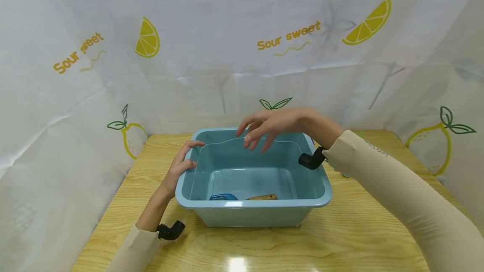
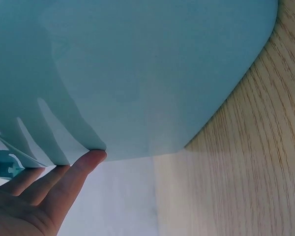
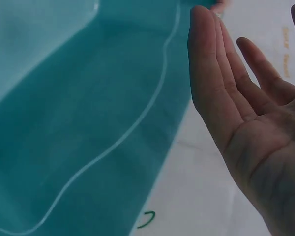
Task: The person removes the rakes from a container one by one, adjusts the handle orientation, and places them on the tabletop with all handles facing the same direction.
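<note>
A blue plastic basin (image 1: 254,217) stands on the table. My left hand (image 1: 178,170) holds its left rim, with thumb and index finger over the edge in the head view. In the left wrist view, several fingers (image 2: 64,189) lie against the outer wall. My right hand (image 1: 277,124) hovers over the far part of the basin, holding nothing. Its fingers are extended and loosely bent in the right wrist view. Inside the basin, near the front wall, lie a blue object (image 1: 224,197) and a wooden handle (image 1: 262,197); the front rim hides the rest of both.
The wooden table (image 1: 359,230) reaches back to a white sheet (image 1: 211,53) printed with lemons, which hangs behind and at both sides. Small coloured things (image 1: 345,175) show to the right of the basin, mostly hidden by the right arm.
</note>
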Action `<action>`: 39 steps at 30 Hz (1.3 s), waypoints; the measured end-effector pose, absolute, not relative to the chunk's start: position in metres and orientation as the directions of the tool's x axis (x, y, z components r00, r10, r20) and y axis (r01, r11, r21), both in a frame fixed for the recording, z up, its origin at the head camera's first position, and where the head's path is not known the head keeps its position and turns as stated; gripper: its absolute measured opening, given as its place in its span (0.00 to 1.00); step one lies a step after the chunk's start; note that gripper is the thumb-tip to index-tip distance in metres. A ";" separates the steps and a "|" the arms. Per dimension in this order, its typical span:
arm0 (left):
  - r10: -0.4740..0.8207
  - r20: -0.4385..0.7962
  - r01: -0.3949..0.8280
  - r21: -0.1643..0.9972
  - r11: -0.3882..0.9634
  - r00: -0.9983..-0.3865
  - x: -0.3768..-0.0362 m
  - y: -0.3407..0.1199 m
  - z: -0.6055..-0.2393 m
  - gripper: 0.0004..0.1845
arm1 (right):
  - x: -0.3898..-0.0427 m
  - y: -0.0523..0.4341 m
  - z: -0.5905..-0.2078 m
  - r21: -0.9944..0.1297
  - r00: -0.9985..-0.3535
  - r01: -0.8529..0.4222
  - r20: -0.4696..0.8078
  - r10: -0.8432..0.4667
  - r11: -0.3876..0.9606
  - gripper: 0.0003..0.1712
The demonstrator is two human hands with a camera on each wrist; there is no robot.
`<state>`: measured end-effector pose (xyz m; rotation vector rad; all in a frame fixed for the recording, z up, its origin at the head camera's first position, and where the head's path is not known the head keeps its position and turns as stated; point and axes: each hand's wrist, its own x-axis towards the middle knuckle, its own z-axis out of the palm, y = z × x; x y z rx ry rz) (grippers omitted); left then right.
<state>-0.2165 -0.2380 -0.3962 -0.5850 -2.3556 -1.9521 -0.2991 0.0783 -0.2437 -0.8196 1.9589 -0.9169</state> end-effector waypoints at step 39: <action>0.268 0.259 0.304 0.942 0.143 -0.928 -0.216 -0.238 -0.396 0.33 | -0.294 0.012 -0.362 -0.511 -0.168 -0.267 -0.810 -0.562 0.817 0.19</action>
